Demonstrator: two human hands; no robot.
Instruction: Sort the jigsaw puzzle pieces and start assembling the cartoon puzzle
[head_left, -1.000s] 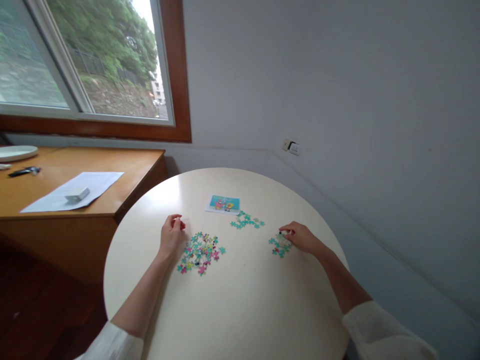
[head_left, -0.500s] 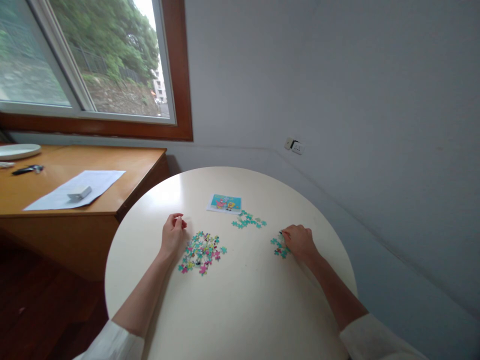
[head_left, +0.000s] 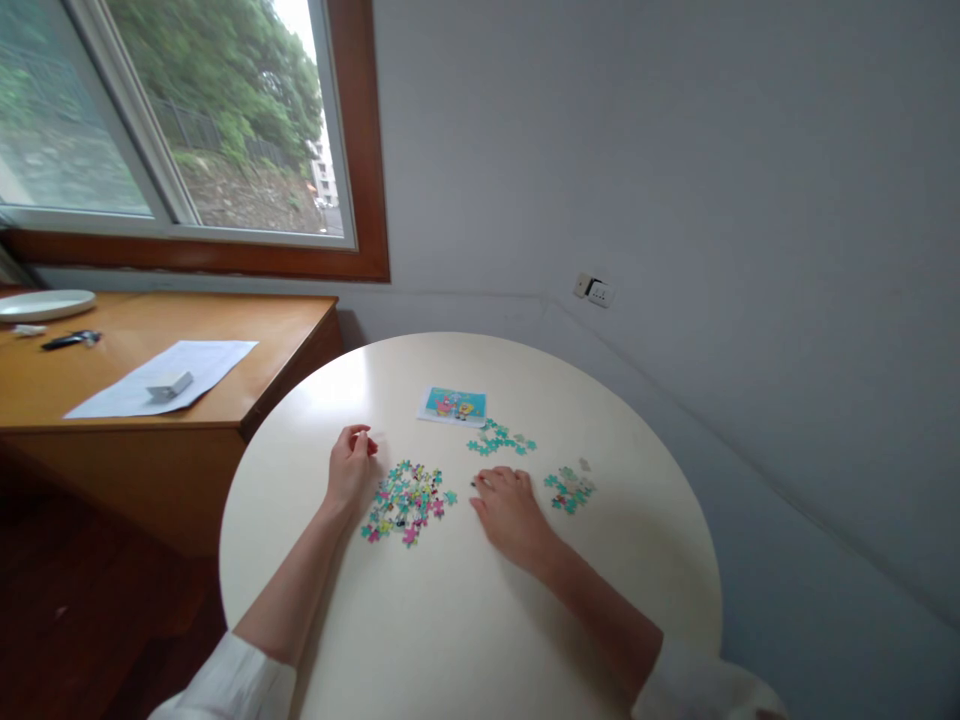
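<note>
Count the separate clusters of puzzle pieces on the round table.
3: multicoloured cluster beside the left hand, teal cluster beside the picture card, small cluster right of the right hand.

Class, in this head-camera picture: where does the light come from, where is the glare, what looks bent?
Head view: daylight enters by the window at upper left; a pale sheen lies on the round table near it; the window frame bows, a wide-lens effect; the puzzle pieces between left hand and right hand are too small to read.

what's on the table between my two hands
A loose pile of multicoloured puzzle pieces lies between the left hand and right hand, head view.
</note>
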